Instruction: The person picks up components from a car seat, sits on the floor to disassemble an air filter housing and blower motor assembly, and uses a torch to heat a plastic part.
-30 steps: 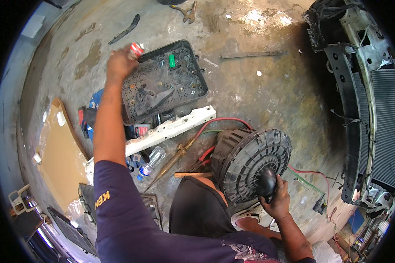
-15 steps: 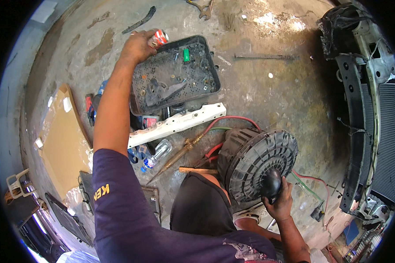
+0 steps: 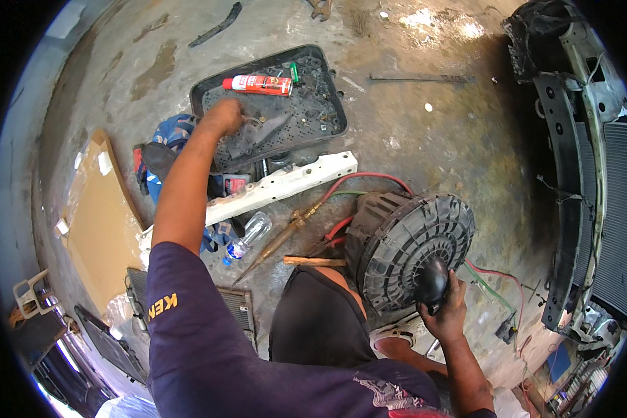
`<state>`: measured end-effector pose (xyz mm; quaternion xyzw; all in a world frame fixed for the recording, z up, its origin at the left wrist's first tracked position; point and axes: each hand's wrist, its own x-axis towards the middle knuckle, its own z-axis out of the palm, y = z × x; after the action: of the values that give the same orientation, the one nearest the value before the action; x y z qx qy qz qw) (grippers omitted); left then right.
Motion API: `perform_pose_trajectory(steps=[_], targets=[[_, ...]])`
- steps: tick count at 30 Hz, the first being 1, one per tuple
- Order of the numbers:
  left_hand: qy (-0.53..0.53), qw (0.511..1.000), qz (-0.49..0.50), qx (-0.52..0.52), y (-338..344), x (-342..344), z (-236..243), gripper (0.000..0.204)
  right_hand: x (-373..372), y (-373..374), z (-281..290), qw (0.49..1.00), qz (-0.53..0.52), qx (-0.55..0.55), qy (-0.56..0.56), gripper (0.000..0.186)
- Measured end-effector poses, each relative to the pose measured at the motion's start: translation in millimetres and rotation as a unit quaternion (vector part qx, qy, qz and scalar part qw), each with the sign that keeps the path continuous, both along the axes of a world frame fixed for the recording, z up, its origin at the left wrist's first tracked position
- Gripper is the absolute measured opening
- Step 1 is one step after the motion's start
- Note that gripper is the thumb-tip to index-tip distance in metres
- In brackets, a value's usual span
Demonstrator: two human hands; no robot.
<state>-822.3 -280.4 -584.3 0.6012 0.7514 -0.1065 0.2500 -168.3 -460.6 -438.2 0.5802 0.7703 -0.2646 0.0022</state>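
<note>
Tray (image 3: pixel 292 145) lies at eleven o'clock, a ribbed drum (image 3: pixel 397 261) at four; the left hand (image 3: pixel 224 118), closure indeterminable, apparently searches the tray, presumably needing a careful pinch next, while the right hand (image 3: pixel 446 308) grips a rounded black object (image 3: pixel 432 280).

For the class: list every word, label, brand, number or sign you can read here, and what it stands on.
Wording is not copied here, only placed:
Dark sleeve: large yellow capitals, partly out of sight.
Red can in the black tray: pale print, its small lettering too blurred to read.
Clear bottle: blue-and-white label, too small to read.
Container with a red label: print too small to read.
</note>
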Motion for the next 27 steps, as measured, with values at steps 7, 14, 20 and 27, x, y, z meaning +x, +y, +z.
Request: perform_pose_trajectory(steps=[7,14,20,27], targets=[[0.013,0.998,0.033,0.057,30,-17,74,0.022,-3,1,3,1.0,0.0,0.005,0.009,0.105],[0.073,0.991,0.019,0.112,33,-26,105,0.024,-1,-2,2,1.0,-0.009,-0.002,-0.001,0.106],[0.076,0.988,0.095,0.095,21,-38,73,0.025,-3,0,6,1.0,-0.007,-0.005,-0.001,0.106],[0.07,0.991,0.062,0.093,-1,-39,31,0.024,-2,-1,5,1.0,-0.013,-0.009,-0.003,0.107]])
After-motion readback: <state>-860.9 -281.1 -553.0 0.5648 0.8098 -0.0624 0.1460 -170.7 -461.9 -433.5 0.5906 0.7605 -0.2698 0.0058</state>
